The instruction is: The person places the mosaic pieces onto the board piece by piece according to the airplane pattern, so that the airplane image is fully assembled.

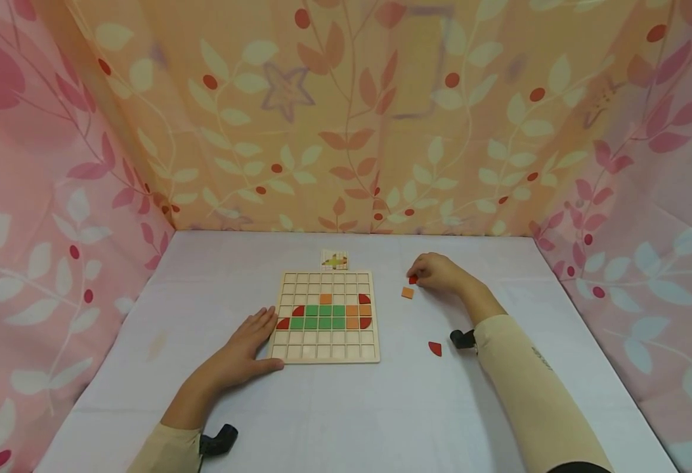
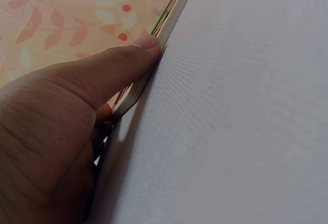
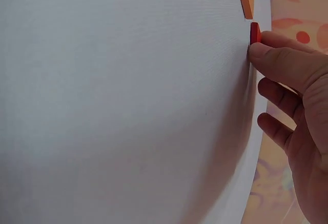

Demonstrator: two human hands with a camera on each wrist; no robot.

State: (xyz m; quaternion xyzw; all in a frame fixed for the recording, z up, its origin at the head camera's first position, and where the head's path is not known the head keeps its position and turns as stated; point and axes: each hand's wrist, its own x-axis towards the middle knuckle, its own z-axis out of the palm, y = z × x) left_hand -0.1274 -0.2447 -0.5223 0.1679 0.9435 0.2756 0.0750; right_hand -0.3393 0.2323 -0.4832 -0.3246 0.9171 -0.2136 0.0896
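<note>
A wooden grid board [image 1: 324, 351] lies on the white table, with green, orange and red tiles set in its middle rows. My left hand [image 1: 244, 348] rests against the board's left edge, fingers along the side and thumb at the near corner; the left wrist view shows the thumb [image 2: 128, 57] touching the rim. To the right of the board, my right hand [image 1: 439, 272] pinches a red tile [image 3: 254, 33] between thumb and forefinger, the other fingers loosely bent. Just beside that tile lies a loose orange square tile [image 1: 408, 293].
A red quarter-round tile [image 1: 435, 349] lies nearer me, right of the board. Behind the board's far edge is a small pattern card [image 1: 335, 260]. Flowered cloth [image 1: 346, 131] walls the table at the back and both sides.
</note>
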